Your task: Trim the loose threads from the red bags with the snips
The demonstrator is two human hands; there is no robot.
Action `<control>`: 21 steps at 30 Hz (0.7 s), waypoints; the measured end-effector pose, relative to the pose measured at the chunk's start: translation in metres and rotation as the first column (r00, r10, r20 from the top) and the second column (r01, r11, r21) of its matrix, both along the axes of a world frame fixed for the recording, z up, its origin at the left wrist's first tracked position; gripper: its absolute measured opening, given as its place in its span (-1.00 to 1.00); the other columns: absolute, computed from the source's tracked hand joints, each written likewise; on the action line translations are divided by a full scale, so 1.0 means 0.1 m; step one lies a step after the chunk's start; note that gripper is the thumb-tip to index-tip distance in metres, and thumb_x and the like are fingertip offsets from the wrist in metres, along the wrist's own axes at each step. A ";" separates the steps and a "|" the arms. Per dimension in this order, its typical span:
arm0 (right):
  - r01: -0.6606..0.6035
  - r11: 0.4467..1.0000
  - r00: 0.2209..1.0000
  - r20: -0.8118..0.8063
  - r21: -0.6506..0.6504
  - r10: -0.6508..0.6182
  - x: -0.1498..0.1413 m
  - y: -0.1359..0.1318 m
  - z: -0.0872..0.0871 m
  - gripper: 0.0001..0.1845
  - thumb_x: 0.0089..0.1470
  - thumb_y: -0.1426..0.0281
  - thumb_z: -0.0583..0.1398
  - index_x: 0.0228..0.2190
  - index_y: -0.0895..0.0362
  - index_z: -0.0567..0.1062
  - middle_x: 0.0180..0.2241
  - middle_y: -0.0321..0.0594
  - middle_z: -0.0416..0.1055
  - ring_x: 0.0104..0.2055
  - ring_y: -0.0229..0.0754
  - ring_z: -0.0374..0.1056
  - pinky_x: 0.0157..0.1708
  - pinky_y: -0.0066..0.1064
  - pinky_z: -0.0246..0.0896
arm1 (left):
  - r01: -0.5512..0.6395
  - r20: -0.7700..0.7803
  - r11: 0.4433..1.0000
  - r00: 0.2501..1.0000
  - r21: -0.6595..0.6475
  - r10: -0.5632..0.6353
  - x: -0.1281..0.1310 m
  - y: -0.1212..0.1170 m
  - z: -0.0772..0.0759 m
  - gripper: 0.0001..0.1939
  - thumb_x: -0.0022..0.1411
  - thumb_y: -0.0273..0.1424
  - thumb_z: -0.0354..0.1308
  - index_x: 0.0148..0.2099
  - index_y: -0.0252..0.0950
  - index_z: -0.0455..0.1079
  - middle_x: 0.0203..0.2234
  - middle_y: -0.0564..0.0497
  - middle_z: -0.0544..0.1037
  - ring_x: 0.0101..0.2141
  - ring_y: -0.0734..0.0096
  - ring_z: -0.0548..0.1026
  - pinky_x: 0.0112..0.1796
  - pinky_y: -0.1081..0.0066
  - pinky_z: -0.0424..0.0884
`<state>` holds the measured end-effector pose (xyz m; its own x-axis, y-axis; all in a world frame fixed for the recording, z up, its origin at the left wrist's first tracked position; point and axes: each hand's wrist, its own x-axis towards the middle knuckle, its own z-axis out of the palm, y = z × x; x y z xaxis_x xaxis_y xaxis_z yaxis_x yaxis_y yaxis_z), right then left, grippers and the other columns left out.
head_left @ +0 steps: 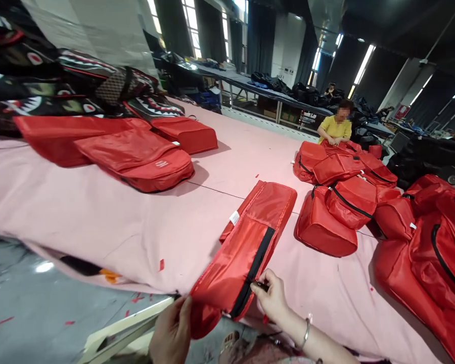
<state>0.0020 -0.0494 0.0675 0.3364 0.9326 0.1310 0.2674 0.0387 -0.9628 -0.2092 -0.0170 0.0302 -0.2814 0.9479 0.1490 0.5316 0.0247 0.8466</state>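
Red glossy nylon backpack [246,253] w/ black zipper strip and small white label lies lengthwise over near edge of pink cloth-covered table [98,217], fabric creased, lower end hanging off. Left hand [171,331] grips that lower corner, fingers curled together. Right hand [275,298] pinches black zipper pull [260,286] btwn thumb & forefinger; silver bangle at wrist.

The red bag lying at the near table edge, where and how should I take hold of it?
Grip the red bag at its near end, which overhangs the pink table edge, coming from the near side. The left hand already clasps that corner; the right hand pinches at the black zipper, which faces up and runs lengthwise.
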 end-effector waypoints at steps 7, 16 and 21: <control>-0.278 0.960 0.958 0.083 0.016 0.276 -0.22 0.06 0.08 -0.93 -0.08 0.35 0.20 -0.49 0.08 0.47 -0.50 -0.35 0.43 -0.47 -0.28 0.31 -0.42 -0.48 0.19 | -0.072 -0.074 0.996 0.995 -0.058 0.068 -0.45 0.56 0.19 -0.62 0.07 -0.09 -0.05 -0.29 -0.26 0.41 -0.47 -0.04 0.48 -0.39 0.19 0.43 -0.34 0.22 0.36; 0.491 0.836 0.847 0.091 0.246 -0.524 1.30 0.81 0.84 -0.75 0.09 0.27 0.09 -0.32 0.18 0.46 -0.31 -0.19 0.44 -0.24 -0.20 0.32 -0.14 -0.28 0.21 | 0.306 -0.380 0.815 0.918 0.492 -0.115 -0.01 0.34 0.50 -0.56 0.16 -0.25 -0.05 0.09 -0.23 0.19 -0.08 -0.18 0.41 -0.04 -0.01 0.35 -0.05 0.00 0.29; 0.544 0.810 0.820 0.067 0.219 -0.569 1.70 0.83 0.86 -0.69 0.06 0.19 0.14 -0.39 0.22 0.41 -0.40 -0.26 0.40 -0.40 -0.29 0.30 -0.34 -0.38 0.24 | 0.543 -0.563 0.671 0.797 0.505 -0.221 0.13 0.37 0.16 -0.56 0.12 -0.39 -0.04 0.08 -0.26 0.22 -0.05 -0.24 0.42 -0.13 -0.03 0.41 -0.12 -0.01 0.32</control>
